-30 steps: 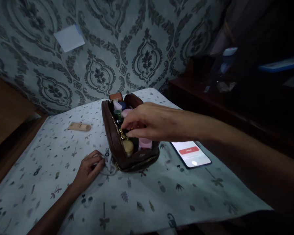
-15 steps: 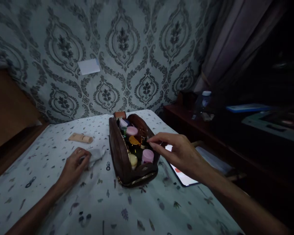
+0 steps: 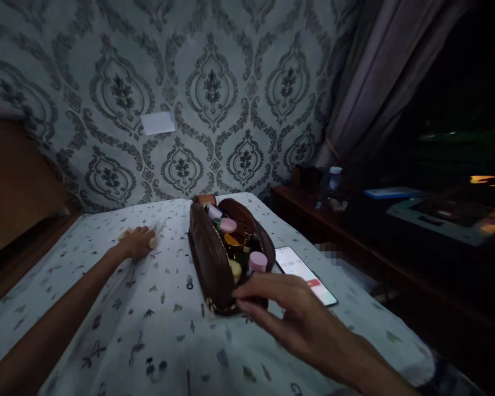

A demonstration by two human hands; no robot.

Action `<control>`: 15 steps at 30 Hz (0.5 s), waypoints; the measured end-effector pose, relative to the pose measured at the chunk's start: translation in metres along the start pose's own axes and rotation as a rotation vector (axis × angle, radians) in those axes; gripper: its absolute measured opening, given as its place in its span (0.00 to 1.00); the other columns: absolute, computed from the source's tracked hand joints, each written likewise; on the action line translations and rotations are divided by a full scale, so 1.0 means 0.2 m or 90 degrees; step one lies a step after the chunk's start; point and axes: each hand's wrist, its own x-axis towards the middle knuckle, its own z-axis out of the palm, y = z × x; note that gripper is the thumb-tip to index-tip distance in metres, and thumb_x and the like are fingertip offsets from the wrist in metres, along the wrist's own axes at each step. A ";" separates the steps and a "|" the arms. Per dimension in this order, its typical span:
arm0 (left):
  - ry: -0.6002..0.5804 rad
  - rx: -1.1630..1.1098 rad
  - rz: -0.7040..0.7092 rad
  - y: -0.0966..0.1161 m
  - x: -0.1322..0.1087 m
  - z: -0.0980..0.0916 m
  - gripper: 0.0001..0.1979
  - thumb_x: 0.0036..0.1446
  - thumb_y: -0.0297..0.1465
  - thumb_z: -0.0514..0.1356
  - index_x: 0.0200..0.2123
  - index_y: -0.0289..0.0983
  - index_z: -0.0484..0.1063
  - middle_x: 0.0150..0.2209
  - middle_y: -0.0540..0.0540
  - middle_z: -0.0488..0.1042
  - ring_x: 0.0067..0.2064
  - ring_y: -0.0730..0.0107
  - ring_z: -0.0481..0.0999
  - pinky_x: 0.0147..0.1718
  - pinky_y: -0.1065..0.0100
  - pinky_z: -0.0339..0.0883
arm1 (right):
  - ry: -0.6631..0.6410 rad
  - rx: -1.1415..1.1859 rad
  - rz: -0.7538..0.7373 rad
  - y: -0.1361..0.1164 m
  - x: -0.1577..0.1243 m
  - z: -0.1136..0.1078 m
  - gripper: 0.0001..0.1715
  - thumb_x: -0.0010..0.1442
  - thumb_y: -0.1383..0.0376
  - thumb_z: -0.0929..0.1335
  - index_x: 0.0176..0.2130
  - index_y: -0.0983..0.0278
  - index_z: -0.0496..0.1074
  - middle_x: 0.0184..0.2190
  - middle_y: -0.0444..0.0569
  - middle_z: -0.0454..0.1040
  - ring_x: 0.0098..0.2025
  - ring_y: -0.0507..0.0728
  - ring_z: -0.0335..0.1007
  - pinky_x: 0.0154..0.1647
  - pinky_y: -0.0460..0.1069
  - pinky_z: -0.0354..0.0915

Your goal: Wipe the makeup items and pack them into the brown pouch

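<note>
An unzipped brown toiletry bag (image 3: pixel 208 256) stands on the patterned sheet. Inside it are two pink-lidded jars, the nearer jar (image 3: pixel 257 262) upright, along with a yellow-lidded jar (image 3: pixel 235 269), an amber-gold lid (image 3: pixel 233 240) and a small dark bottle (image 3: pixel 246 242). My right hand (image 3: pixel 292 313) is at the bag's near end, covering part of its rim; thumb and forefinger are slightly apart, and nothing shows between them. Off to the left, my left hand (image 3: pixel 138 243) is closed over a beige squeeze tube (image 3: pixel 152 242), whose two ends stick out from under the fingers.
Right of the bag lies a lit phone (image 3: pixel 305 275) showing a timer. A dark red ledge (image 3: pixel 305 206) runs beyond the bed, with a clear bottle (image 3: pixel 332 181) on it. Patterned wallpaper with a white card (image 3: pixel 157 123) is behind, and a brown wooden panel (image 3: pixel 20 187) at left.
My left hand has moved away from me onto the beige tube and closed over it. My right hand has drawn back from above the bag's right side to its near end.
</note>
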 end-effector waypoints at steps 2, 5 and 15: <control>-0.016 0.011 0.018 0.00 -0.03 0.00 0.17 0.56 0.30 0.55 0.50 0.37 0.70 0.52 0.34 0.69 0.54 0.45 0.68 0.45 0.48 0.65 | -0.047 0.035 -0.006 -0.02 0.00 0.09 0.07 0.65 0.66 0.67 0.39 0.62 0.77 0.32 0.45 0.80 0.33 0.51 0.76 0.37 0.45 0.68; -0.032 0.016 0.073 0.02 -0.12 -0.03 0.18 0.55 0.28 0.55 0.49 0.39 0.70 0.51 0.37 0.70 0.55 0.47 0.67 0.47 0.51 0.64 | -0.100 0.034 -0.015 -0.04 0.02 0.20 0.09 0.65 0.65 0.66 0.39 0.63 0.78 0.32 0.47 0.79 0.33 0.52 0.75 0.36 0.46 0.67; 0.035 -0.078 0.178 0.14 -0.47 0.02 0.17 0.58 0.26 0.53 0.50 0.40 0.69 0.49 0.40 0.71 0.50 0.53 0.70 0.48 0.54 0.59 | -0.024 -0.267 0.165 0.22 0.78 -0.02 0.16 0.66 0.67 0.61 0.43 0.68 0.77 0.42 0.53 0.79 0.43 0.56 0.72 0.43 0.47 0.63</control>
